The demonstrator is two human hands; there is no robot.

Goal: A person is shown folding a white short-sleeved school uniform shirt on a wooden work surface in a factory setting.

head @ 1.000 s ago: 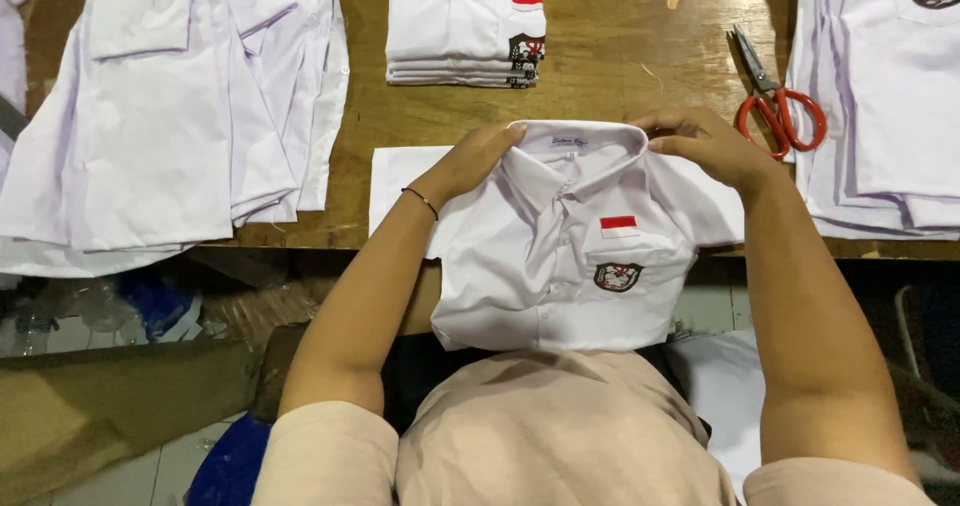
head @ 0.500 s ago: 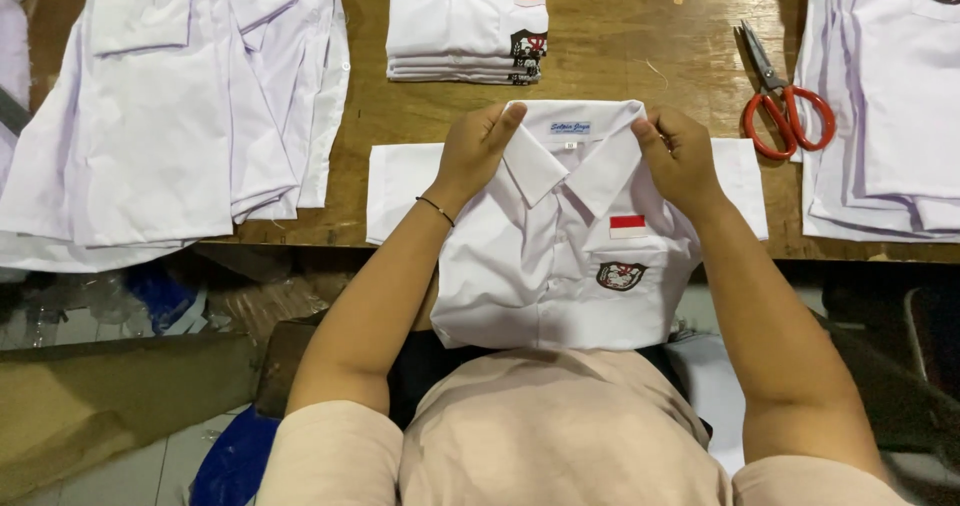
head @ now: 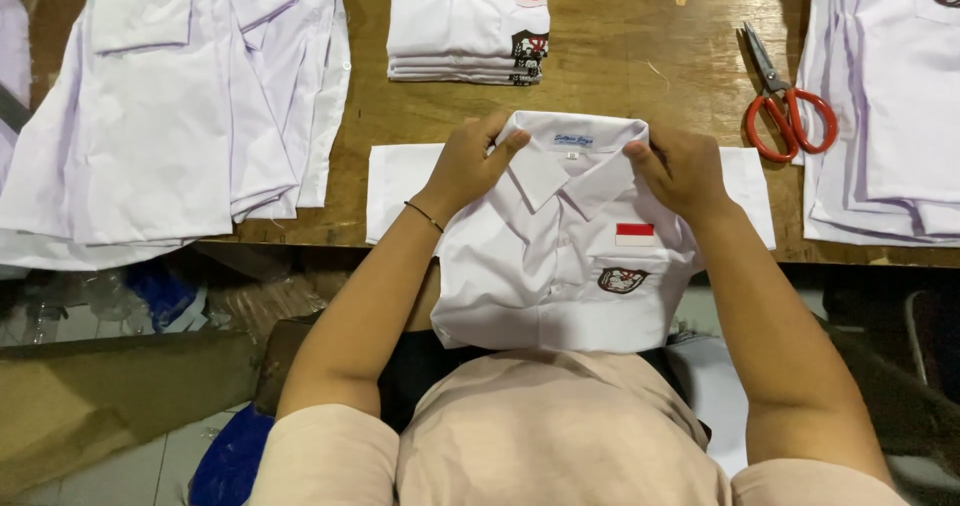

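A folded white shirt (head: 560, 266) with a red and white chest patch and a dark badge on its pocket hangs over the near edge of the wooden table (head: 620, 66), collar up. My left hand (head: 470, 166) grips the collar's left side, thumb on top. My right hand (head: 680, 171) pinches the collar's right side. Under the shirt lies a flat white sheet (head: 400, 191) that sticks out on both sides.
Red-handled scissors (head: 785, 106) lie right of the shirt. A stack of folded white shirts (head: 465, 26) sits at the far middle. Unfolded white shirts spread at left (head: 150, 116) and right (head: 890, 106). Below the table are cardboard and blue cloth (head: 165, 291).
Both hands slid inward along the collar, from the shoulders to its two ends. The shirt now sits squarer and a little lower over the table edge.
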